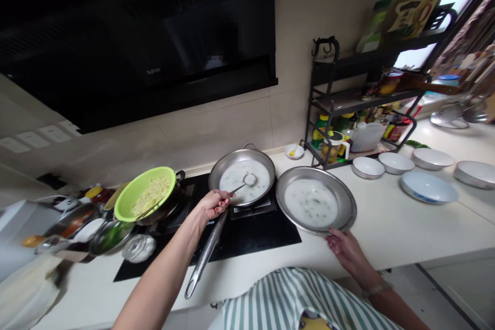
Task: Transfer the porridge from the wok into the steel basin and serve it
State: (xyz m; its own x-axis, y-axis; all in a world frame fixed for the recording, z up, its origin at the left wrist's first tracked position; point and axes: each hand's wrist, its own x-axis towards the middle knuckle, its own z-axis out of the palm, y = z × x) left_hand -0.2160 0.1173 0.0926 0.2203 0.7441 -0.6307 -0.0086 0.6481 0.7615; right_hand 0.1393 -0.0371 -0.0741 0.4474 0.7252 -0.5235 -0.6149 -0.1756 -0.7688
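My left hand [215, 203] is closed around the handle of a ladle [249, 180], whose bowl rests in white soup with green bits. That soup fills part of a long-handled steel frying pan [216, 171] standing on the black gas stove [255, 240]. With my right hand [345, 249] I grip the near rim of a wide steel basin [349, 205]. It also contains white liquid with green flecks, and sits to the right of the pan, partly over the stove's edge.
Left on the stove, a green colander [126, 197] of pale shreds sits on a dark pot. A glass jar [139, 248] stands nearby. White bowls [368, 167] and a blue-rimmed plate [428, 187] lie on the right counter. A black spice rack [328, 108] stands behind; the range hood [154, 36] hangs above.
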